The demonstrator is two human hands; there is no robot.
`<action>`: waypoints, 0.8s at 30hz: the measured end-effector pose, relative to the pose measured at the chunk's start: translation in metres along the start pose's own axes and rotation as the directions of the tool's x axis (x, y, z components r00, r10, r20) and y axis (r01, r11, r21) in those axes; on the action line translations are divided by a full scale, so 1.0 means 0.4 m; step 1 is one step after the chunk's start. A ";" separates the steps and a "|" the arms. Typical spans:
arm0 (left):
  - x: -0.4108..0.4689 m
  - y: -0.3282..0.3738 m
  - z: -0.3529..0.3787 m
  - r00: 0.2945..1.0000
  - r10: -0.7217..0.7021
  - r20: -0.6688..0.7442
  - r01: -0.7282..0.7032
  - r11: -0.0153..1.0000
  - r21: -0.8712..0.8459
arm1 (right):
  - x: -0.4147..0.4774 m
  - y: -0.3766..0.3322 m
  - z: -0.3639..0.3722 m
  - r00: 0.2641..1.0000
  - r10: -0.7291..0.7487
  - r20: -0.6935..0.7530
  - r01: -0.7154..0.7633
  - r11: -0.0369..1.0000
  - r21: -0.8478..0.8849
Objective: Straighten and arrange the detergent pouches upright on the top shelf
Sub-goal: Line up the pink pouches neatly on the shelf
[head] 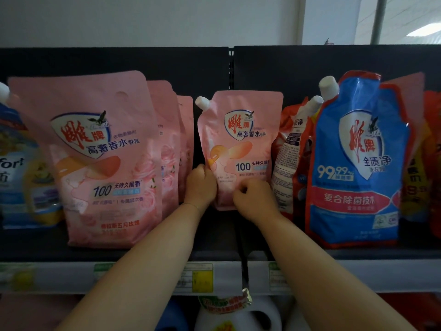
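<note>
Far left at nine o'clock, a blue and yellow softener pouch (pixel 16 168) stands half out of view. Beside it is a large pale pink plastic pouch (pixel 95 158), upright, with more pink pouches of the same kind (pixel 167 139) stacked behind its right edge.

In the middle of the dark metal top shelf (pixel 143 252), set back near the rear panel, stands the small pink spouted detergent pouch (pixel 241 144), its white cap at its own eleven o'clock. The left hand (pixel 200 185) is curled round its left edge at about eight o'clock. The right hand (pixel 253 199) is curled too and pinches the lower front at about five o'clock.

Just right of it, an orange-red pouch with a white cap (pixel 291 158) leans with its top toward two o'clock, against a tall blue and red spouted pouch (pixel 353 163), which is creased near the top. More red pouches (pixel 432 151) crowd the three o'clock edge.

Every cap I can see looks closed and the pouches bulge as if full, though their contents are hidden.

The risk, as I see it, is slumping: the small pouch is soft and has open shelf on its left, so it may sag or tip that way once the hands let go. Nudging it right could knock the leaning orange-red one further over
</note>
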State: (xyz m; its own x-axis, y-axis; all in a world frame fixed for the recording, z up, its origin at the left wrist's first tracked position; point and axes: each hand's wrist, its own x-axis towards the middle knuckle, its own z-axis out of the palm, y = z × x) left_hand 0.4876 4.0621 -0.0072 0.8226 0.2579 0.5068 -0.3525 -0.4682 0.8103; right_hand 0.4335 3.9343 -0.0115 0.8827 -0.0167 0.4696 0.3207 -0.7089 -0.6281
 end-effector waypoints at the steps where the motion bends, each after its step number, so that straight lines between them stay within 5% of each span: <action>1: 0.002 -0.003 0.002 1.000 0.006 0.030 -0.005 0.999 -0.053 | -0.001 -0.004 0.001 0.999 -0.038 0.027 0.037 0.999 0.023; 5: 0.005 -0.004 -0.003 0.999 0.050 -0.005 -0.050 0.969 -0.243 | -0.006 -0.017 0.010 0.970 -0.169 0.172 0.155 0.984 0.089; 16: 0.015 0.009 -0.005 0.999 0.025 -0.034 -0.037 0.911 -0.412 | -0.003 -0.020 0.018 0.937 -0.219 0.273 0.173 0.968 0.183; 24: 0.018 0.005 -0.008 0.996 0.054 -0.071 -0.074 0.942 -0.329 | 0.002 -0.021 0.025 0.926 -0.209 0.313 0.153 0.969 0.194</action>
State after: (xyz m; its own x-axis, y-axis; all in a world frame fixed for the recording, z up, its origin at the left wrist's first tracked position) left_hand 0.4912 4.0657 -0.0009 0.7686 0.2918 0.5693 -0.5396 -0.1823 0.8219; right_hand 0.4347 3.9471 -0.0121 0.8581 0.3537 0.3723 0.5128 -0.5523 -0.6572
